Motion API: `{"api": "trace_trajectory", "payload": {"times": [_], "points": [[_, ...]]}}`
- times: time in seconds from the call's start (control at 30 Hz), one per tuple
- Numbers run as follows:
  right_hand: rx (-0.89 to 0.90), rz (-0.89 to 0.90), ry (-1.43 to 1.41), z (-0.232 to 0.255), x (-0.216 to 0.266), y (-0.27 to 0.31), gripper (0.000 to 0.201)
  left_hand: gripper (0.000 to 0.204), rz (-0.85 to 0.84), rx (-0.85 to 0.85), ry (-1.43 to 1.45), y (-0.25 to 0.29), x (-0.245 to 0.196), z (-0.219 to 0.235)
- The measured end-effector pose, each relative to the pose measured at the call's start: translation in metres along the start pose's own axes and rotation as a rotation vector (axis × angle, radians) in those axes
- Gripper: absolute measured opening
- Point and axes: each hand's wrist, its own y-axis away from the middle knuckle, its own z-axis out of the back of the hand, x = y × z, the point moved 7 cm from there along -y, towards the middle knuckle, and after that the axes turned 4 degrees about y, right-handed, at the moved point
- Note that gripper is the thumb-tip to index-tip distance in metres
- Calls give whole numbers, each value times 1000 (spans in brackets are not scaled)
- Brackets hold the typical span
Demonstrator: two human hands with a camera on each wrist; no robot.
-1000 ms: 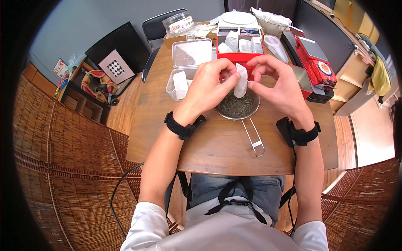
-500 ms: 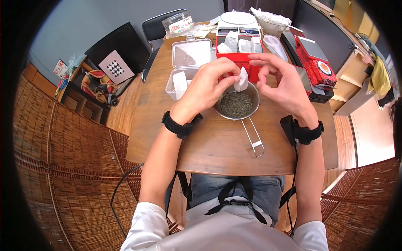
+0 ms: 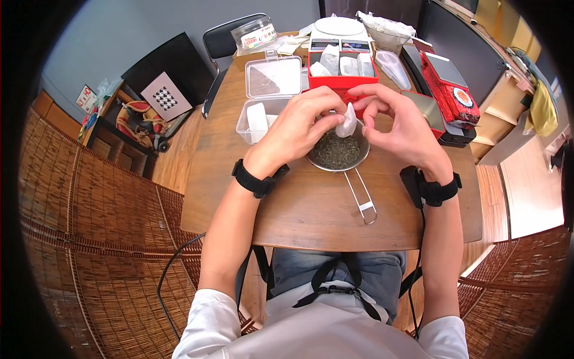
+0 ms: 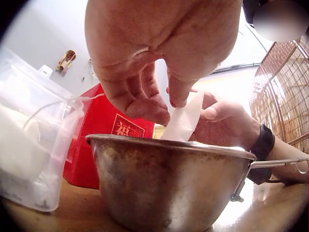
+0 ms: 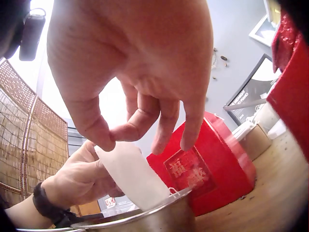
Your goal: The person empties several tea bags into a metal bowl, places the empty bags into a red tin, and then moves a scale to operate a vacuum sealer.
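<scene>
A white pouch (image 3: 346, 122) (image 4: 184, 118) (image 5: 134, 175) hangs upright, its lower end over a steel pan (image 3: 311, 160) (image 4: 159, 181) of dry green-brown leaves (image 3: 336, 151). My left hand (image 3: 299, 122) (image 4: 164, 48) pinches the pouch between thumb and fingers from the left. Just right of it, my right hand (image 3: 403, 128) (image 5: 135, 63) has thumb and index tips together close to the pouch's upper edge, other fingers bent loosely; whether they grip a thin edge or string cannot be seen. The pan's wire handle (image 3: 366, 206) points toward me.
Behind the pan stands a red box (image 3: 344, 82) with several filled white pouches (image 3: 330, 58), and behind that a white scale (image 3: 339, 27). A clear plastic box (image 3: 244, 127) with white pouches stands left. At right lies an opened red tin (image 3: 433, 110) near a red patterned box (image 3: 457, 99).
The pouch has tilted and shifted slightly right over the pan. My right hand moved away to the right, then came back a little toward the pouch. My left hand keeps its pinch.
</scene>
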Motion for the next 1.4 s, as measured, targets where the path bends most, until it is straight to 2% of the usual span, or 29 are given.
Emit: {"api": "trace_trajectory", "payload": {"times": [0.03, 0.1, 0.13, 0.2, 0.33, 0.43, 0.5, 0.57, 0.67, 0.8, 0.87, 0.97, 1.0, 1.07, 1.1, 1.2, 1.33, 1.4], "points": [[-1, 0, 0, -4, -1, 0, 49, 8, 41, -7, 34, 0, 1, 1], [-109, 123, -106, -6, 3, -1, 49, 8, 83, -14, 69, 0, 2, 1], [-109, 123, -106, -3, 5, -1, 49, 8, 87, -20, 65, -1, 1, 2], [-43, -47, -14, 2, -2, -1, 49, 8, 89, -28, 60, -1, 1, 3], [-39, 27, 12, 0, -2, -2, 45, 7, 126, -55, 84, 0, 2, 4], [-133, 62, 31, 4, 1, -1, 41, 5, 165, -72, 151, 1, 5, 3], [-258, 65, 49, 11, -1, 0, 39, 4, 174, -85, 183, 1, 7, 4], [-257, 64, 37, 13, -4, -1, 38, 4, 248, -83, 234, 2, 12, 3], [-247, 72, 36, 12, -6, -1, 37, 4, 245, -100, 247, 3, 20, 7], [-233, 83, 93, 10, 3, 0, 32, 4, 266, -199, 161, 7, 28, 46], [-230, 91, 76, 7, 3, -1, 31, 5, 229, -367, 114, 13, 35, 79], [-208, 96, 63, 6, 5, 0, 30, 5, 292, -466, -126, 23, 36, 107], [-194, 91, 60, 5, 5, 0, 30, 5, 288, -465, -127, 24, 36, 109], [-188, 82, 64, 4, 3, 0, 29, 5, 272, -329, -426, 23, 33, 106], [-180, 72, 69, 4, 2, -1, 29, 8, 267, -253, -473, 25, 41, 102], [-177, 44, 68, 4, 2, -1, 28, 11, 257, -198, -387, 22, 35, 91], [-202, 69, 45, 8, 2, -1, 27, 11, 295, -328, -266, 17, 23, 94], [-233, 90, 27, 12, 2, 0, 26, 11, 244, -315, -278, 13, 25, 88]]}}
